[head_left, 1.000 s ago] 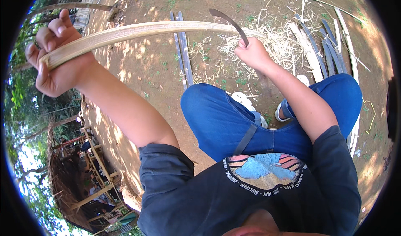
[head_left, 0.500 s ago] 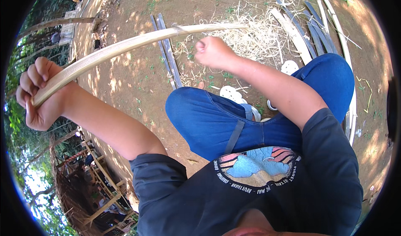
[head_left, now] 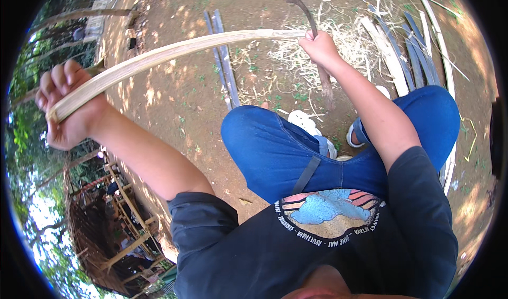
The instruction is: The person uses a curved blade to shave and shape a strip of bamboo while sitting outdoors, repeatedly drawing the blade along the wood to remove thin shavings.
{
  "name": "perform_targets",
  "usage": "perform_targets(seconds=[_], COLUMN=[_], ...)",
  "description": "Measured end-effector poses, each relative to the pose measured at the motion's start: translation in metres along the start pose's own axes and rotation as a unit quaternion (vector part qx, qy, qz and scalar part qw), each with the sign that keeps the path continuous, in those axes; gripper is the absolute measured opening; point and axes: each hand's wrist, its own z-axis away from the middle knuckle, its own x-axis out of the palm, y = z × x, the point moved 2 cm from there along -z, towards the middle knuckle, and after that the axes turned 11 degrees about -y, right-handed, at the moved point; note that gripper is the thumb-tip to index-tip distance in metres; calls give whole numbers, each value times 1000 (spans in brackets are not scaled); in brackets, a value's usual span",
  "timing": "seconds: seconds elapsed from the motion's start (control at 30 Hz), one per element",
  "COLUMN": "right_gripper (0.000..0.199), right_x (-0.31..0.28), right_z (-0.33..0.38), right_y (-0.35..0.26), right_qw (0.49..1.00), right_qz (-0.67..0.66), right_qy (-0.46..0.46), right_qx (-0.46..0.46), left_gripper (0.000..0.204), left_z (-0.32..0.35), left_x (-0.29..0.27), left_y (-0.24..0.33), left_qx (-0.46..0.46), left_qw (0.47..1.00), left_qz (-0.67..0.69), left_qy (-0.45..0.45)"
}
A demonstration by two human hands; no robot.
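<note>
A long pale strip of split wood or bamboo (head_left: 174, 51) arcs from the far left across to the middle of the head view. My left hand (head_left: 74, 103) is wrapped around its near end, raised at the left. At the strip's far end, my right hand (head_left: 320, 50) is closed around a dark curved, sickle-like knife (head_left: 301, 6). One hooked end of the knife points away from me; the other part runs back below my fist. The strip's thinner tip meets the knife at my right hand, and the exact contact is hidden by my fingers.
Curly pale shavings (head_left: 291, 52) lie on the dirt ahead. Dark slats (head_left: 225, 60) rest left of them, with more dark and pale strips (head_left: 391, 60) at the right. My bent knees (head_left: 259, 140) are close below. A thatched shelter (head_left: 100, 241) stands lower left.
My right hand has moved right and slightly away, along the strip to its far tip. The knife now shows broadly. My left hand has shifted slightly right and up, still holding the strip.
</note>
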Motion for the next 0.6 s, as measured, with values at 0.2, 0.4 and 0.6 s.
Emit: perform_targets(seconds=[0.2,0.4,0.6], right_gripper=[33,30,36], right_x=[54,109,106], right_z=[73,148,163], right_y=[-121,-186,-188], right_qw=[969,903,912], right_qz=[-45,-46,8], right_qy=[-125,-259,-270], right_qx=[-208,-340,-309], left_gripper=[27,42,21], left_z=[33,37,29], left_x=[17,46,87], left_y=[-5,-6,-20], left_qx=[143,147,142], left_qw=[953,915,879], left_qz=[-98,-212,-272], left_qy=[248,310,365])
